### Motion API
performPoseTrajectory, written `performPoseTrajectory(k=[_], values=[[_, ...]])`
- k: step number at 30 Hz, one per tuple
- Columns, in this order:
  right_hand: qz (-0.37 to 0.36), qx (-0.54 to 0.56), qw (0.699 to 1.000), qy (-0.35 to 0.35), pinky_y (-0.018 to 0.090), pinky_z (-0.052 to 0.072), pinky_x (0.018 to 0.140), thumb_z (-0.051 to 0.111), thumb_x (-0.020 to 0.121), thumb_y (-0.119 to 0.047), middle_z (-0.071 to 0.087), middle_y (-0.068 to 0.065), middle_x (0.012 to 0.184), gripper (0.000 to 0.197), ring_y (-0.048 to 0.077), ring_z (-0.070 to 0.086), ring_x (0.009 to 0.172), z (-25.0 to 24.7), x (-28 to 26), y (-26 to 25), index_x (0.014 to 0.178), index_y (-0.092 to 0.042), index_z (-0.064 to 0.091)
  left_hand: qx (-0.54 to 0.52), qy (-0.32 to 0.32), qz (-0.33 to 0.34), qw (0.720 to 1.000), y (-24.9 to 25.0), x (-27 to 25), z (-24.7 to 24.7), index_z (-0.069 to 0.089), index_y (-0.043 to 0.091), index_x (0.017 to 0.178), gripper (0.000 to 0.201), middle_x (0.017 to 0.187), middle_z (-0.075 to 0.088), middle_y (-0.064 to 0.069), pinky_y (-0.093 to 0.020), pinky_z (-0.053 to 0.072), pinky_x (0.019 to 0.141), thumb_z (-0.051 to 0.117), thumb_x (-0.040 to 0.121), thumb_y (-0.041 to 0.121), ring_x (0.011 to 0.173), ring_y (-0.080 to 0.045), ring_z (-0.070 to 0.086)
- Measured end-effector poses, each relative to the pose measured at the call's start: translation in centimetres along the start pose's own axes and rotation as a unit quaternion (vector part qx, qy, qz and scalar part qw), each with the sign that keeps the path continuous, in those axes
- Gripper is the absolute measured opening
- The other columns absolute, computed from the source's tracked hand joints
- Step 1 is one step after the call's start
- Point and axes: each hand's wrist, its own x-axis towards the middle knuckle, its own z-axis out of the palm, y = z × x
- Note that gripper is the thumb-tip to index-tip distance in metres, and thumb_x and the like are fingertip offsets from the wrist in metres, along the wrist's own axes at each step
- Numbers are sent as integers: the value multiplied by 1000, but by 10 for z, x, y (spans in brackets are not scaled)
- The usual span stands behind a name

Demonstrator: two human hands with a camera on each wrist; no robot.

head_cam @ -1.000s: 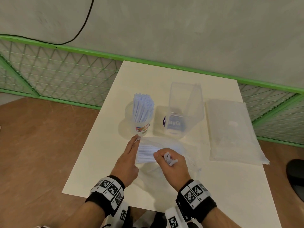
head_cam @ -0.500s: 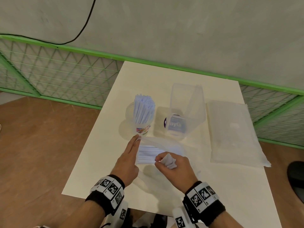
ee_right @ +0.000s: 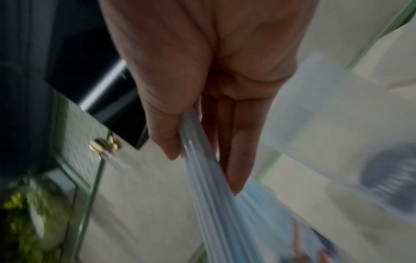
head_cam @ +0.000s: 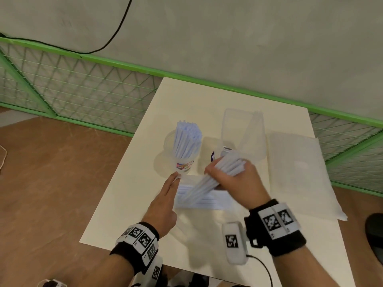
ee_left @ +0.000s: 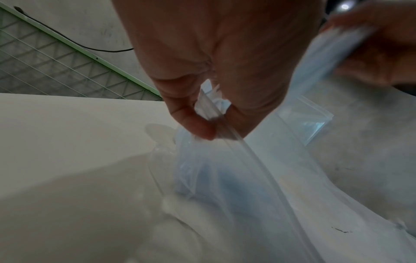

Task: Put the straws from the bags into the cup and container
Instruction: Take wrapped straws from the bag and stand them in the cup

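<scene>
A clear cup [head_cam: 184,162] packed with white straws stands at mid-table. To its right stands an empty clear container [head_cam: 242,129]. In front of them lies a clear zip bag [head_cam: 203,200] with white straws left inside. My left hand [head_cam: 175,179] stays at the bag's left end; the left wrist view shows thumb and finger [ee_left: 202,129] pinching the bag's [ee_left: 225,178] zip edge. My right hand [head_cam: 230,175] grips a slanted bundle of straws [head_cam: 207,183] above the bag, its upper end near the container's base. In the right wrist view the bundle [ee_right: 216,204] runs between thumb and fingers [ee_right: 238,160].
A second, larger clear bag [head_cam: 298,172] lies flat on the right side of the white table [head_cam: 128,204]. A green wire fence [head_cam: 83,85] runs behind and to both sides of the table. A dark shoe [head_cam: 375,230] shows at the right edge.
My right hand has drawn a bundle of straws out of the bag and raised it toward the container. The left hand has kept its place on the bag.
</scene>
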Motion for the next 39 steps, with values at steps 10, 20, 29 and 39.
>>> performPoseTrajectory(k=[10, 20, 29, 39], values=[[-110, -39, 992, 53, 41, 62, 67, 75, 81, -20, 75, 5, 79, 7, 18, 73, 78, 11, 88, -68, 79, -14, 76, -10, 5, 17, 1000, 3, -2, -3, 12, 29, 155, 102, 156, -6, 32, -20, 49, 89, 46, 70, -16, 113, -13, 53], [-152, -167, 974, 1, 23, 40, 99, 83, 74, -40, 55, -14, 130, 64, 4, 49, 117, 44, 120, -27, 130, -25, 54, -12, 7, 25, 1000, 5, -2, -6, 11, 31, 155, 102, 155, -10, 35, -26, 51, 91, 45, 71, -16, 119, -10, 51], [-230, -405, 884, -41, 40, 13, 121, 34, 96, -55, 19, 2, 162, 73, 20, 7, 151, 65, 80, 12, 154, -13, 20, 3, 4, 8, 1000, 7, -1, -6, 11, 28, 155, 98, 158, -11, 29, -7, 36, 78, 46, 75, -14, 113, -14, 55], [-250, -471, 846, -25, 38, 3, 118, 33, 101, -50, 14, -4, 163, 64, 16, 5, 151, 91, 103, 5, 155, -19, 18, 9, -9, -2, 1000, 9, -3, -8, 10, 29, 155, 97, 156, -11, 31, -4, 36, 66, 46, 75, -14, 105, -11, 56]])
